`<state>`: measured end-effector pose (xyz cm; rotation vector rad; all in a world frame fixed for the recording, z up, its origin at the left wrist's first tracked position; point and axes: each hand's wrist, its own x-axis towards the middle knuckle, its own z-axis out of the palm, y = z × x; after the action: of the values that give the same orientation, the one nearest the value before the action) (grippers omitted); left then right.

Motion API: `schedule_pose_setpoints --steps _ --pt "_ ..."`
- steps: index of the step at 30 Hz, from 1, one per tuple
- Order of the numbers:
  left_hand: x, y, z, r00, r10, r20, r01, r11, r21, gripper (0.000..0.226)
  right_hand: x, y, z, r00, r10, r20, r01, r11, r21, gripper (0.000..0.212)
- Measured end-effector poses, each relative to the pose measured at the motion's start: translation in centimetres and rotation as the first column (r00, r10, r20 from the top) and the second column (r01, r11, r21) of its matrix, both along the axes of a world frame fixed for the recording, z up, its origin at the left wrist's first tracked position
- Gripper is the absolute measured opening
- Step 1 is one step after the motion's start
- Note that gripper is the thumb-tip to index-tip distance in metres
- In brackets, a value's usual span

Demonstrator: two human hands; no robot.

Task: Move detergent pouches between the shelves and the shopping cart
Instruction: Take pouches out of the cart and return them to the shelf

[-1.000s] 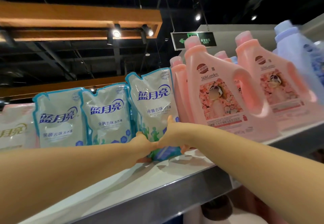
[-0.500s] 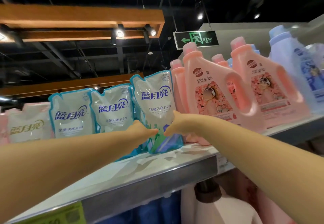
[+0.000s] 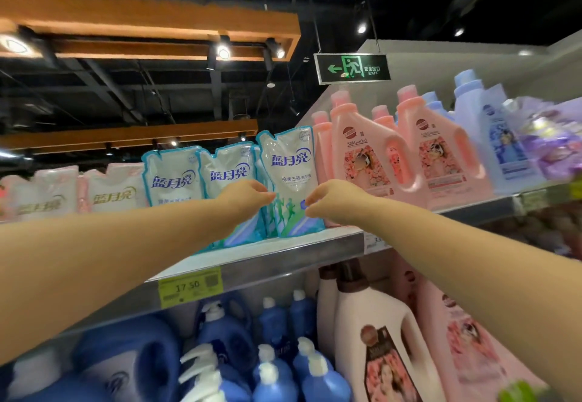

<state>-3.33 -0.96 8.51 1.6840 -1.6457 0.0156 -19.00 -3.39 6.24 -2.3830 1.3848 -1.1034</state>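
Centrally, a white-and-teal detergent pouch (image 3: 291, 178) stands upright at the front edge of the upper shelf (image 3: 283, 263), its base on the shelf board and its right side against a pink handled bottle (image 3: 362, 156). Both bare arms reach up to it from below. The left hand (image 3: 247, 195) is at the pouch's left edge, fingers curled and fingertips level with the printed green figures. The right hand (image 3: 335, 200) is at the lower right corner, fingers likewise curled toward the pouch. Whether either hand pinches the pouch or merely lies in front of it cannot be told from this view.

Left of the pouch, two more pouches of the same design, a second pouch (image 3: 228, 174) and a third pouch (image 3: 171, 178), stand in a row, followed by pale pink pouches (image 3: 115, 192). Right of the pink bottles stands a light blue bottle (image 3: 491, 137).

A yellow-green price tag (image 3: 190, 286) reading 17.50 sits on the shelf's metal front. Below, the lower level holds blue pump bottles (image 3: 274, 370) and a white bottle with a brown cap (image 3: 378, 338). A green exit sign (image 3: 352, 68) hangs from the dark ceiling.
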Motion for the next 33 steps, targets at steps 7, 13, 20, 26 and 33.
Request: schedule_pose_setpoints --steps 7,13,20,26,33 --pt "-1.1 10.8 -3.2 0.995 -0.099 -0.021 0.098 0.994 -0.040 0.023 -1.1 11.3 -1.7 0.994 -0.002 0.110 0.016 0.993 -0.121 0.024" --pt "-3.4 20.2 -7.5 0.967 -0.220 -0.128 0.214 0.975 -0.062 0.025 -3.7 21.1 -5.3 0.978 -0.012 0.206 0.043 0.989 -0.144 0.011" --pt "-11.0 30.0 -9.1 0.925 -0.360 -0.122 0.318 0.908 -0.273 0.019 -10.4 31.6 -7.8 0.933 -0.027 0.358 0.076 0.989 -0.125 0.013" --pt "-19.9 37.4 -14.1 0.845 -0.494 -0.207 0.432 0.857 -0.281 0.017 -17.6 40.3 -14.6 0.840 -0.058 0.540 0.074 0.997 -0.007 0.011" --pt "-33.5 43.4 -22.9 0.659 -0.567 -0.495 0.586 0.799 -0.136 0.013 -31.9 49.3 -25.0 0.687 -0.405 0.603 0.354 0.911 0.209 0.013"
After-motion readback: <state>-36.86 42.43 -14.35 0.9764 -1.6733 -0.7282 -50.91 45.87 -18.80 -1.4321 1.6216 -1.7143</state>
